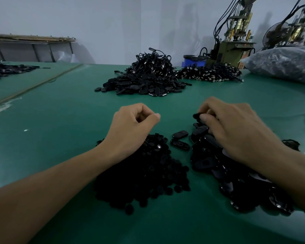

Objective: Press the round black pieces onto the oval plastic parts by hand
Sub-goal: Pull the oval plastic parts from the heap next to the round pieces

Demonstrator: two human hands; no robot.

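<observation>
A heap of small round black pieces [148,175] lies on the green table [60,120] under my left wrist. To its right spreads a pile of oval black plastic parts [236,184]. Two loose oval parts [180,139] lie between the piles. My left hand [130,127] hovers above the round pieces with fingers curled and thumb against the forefinger; whether it pinches a piece is hidden. My right hand [232,124] is over the oval pile and grips one oval part [197,115] between thumb and fingers.
A large mound of black parts and cables [148,76] sits mid-table, with another cable heap [209,73] behind right. A clear plastic bag of parts [282,62] lies far right. Machines [236,37] and a blue bin [195,60] stand at the back.
</observation>
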